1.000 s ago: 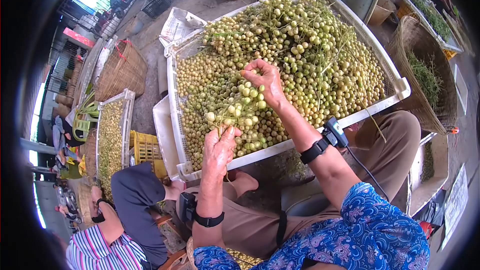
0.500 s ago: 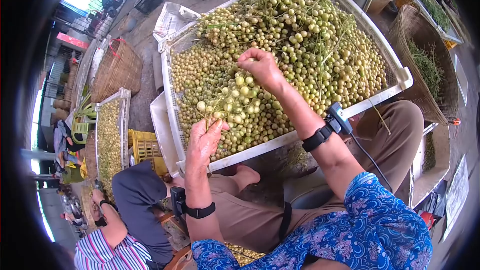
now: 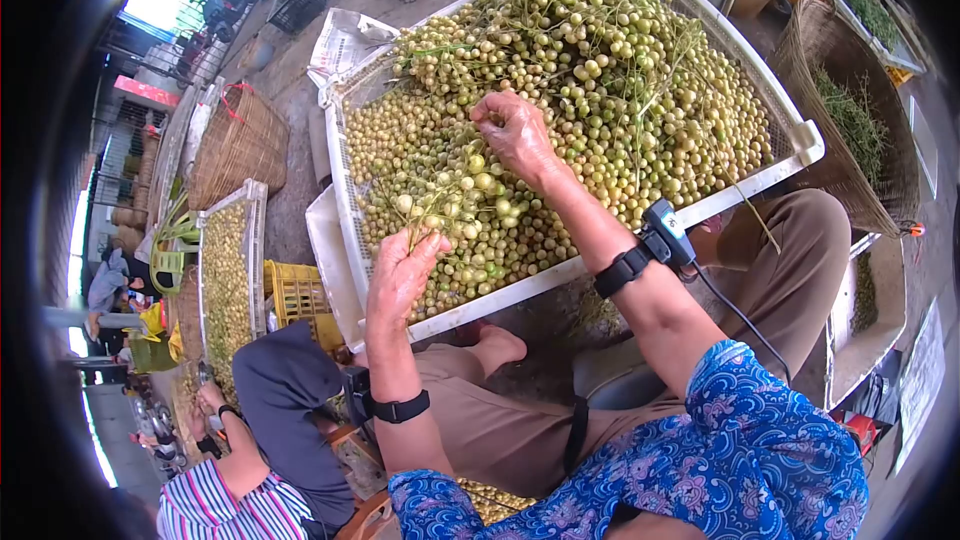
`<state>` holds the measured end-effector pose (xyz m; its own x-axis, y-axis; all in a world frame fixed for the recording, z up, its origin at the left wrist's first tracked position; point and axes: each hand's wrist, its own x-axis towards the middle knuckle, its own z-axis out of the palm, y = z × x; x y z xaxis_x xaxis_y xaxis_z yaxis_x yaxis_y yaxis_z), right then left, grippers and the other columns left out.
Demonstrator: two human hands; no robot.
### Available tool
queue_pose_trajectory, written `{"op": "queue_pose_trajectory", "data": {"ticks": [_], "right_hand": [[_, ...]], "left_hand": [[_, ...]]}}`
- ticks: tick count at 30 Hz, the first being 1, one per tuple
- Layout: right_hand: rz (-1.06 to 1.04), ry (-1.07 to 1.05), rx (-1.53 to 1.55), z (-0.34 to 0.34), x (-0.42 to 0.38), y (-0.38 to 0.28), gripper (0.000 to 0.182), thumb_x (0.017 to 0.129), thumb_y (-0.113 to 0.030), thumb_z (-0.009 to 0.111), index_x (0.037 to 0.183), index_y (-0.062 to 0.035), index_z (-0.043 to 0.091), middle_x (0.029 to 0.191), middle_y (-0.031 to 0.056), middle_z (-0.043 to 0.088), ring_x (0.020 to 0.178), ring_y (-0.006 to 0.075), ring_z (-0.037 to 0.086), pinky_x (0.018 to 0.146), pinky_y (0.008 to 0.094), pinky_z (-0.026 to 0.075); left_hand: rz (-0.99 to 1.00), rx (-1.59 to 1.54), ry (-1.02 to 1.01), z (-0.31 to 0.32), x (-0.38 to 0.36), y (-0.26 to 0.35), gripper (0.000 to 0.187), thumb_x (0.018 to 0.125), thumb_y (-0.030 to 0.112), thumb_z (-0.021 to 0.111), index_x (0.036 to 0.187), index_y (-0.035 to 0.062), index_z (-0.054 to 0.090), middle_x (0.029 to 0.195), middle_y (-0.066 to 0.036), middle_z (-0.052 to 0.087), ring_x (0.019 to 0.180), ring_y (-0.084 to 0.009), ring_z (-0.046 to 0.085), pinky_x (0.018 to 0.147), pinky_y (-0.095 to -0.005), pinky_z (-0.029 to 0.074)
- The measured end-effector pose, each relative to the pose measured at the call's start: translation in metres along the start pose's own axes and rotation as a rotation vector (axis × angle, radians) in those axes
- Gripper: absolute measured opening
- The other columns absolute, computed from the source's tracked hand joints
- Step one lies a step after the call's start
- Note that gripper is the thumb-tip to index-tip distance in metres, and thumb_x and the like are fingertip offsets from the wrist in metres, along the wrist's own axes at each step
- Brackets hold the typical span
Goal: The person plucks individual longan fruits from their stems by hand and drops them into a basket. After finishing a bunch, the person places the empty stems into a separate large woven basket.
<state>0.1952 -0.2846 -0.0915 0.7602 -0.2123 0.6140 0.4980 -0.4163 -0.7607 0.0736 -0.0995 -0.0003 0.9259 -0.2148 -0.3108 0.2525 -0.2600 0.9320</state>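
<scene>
A big white-rimmed mesh tray [image 3: 530, 306] lies before me, heaped with small round yellow-green fruit [image 3: 640, 175], loose at the left and front. Stemmy clusters [image 3: 590, 15] are piled at its far side. At the tray's near left, my left hand [image 3: 398, 278] is closed on the stems of a fruit bunch [image 3: 462, 198], which spreads out over the loose fruit. My right hand [image 3: 520, 143] hovers just beyond that bunch, fingers curled and pinched together. Whatever its fingertips hold, if anything, is hidden.
Woven baskets stand left [image 3: 236, 148] and right; the right basket [image 3: 800, 65] has green stems [image 3: 850, 130] inside. A co-worker in a striped shirt [image 3: 235, 500] sits at left by another fruit tray [image 3: 256, 250]. A yellow crate [image 3: 300, 290] is beside it.
My right hand has shifted slightly, its fingers curling further downward. My left hand still grips the bunch, a little higher in view. The whole view has tilted slightly.
</scene>
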Motion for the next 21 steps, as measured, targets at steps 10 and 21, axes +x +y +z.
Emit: {"op": "queue_pose_trajectory", "data": {"ticks": [10, 21], "right_hand": [[0.04, -0.185, 0.048, -0.006, 0.0, -0.015, 0.006, 0.077, -0.009, 0.057, 0.082, -0.0055, 0.057, 0.08, 0.0036, 0.058, 0.073, 0.0146, 0.055, 0.062, 0.0256, 0.046], [-0.128, -0.255, -0.014, -0.012, 0.005, -0.009, 0.001, 0.077, -0.007, 0.055, 0.077, -0.006, 0.056, 0.078, 0.001, 0.057, 0.06, 0.0132, 0.051, 0.055, 0.0284, 0.045]], "left_hand": [[-0.032, 0.01, -0.006, -0.012, -0.005, -0.003, 0.023, 0.083, 0.024, 0.052, 0.076, 0.0028, 0.057, 0.048, 0.01, 0.032, 0.04, 0.0005, 0.025, 0.036, -0.0164, 0.018], [-0.05, 0.028, -0.032, -0.015, -0.006, -0.007, 0.018, 0.083, 0.019, 0.053, 0.077, 0.0022, 0.057, 0.051, 0.008, 0.038, 0.042, -0.0003, 0.029, 0.038, -0.0167, 0.02]]}}
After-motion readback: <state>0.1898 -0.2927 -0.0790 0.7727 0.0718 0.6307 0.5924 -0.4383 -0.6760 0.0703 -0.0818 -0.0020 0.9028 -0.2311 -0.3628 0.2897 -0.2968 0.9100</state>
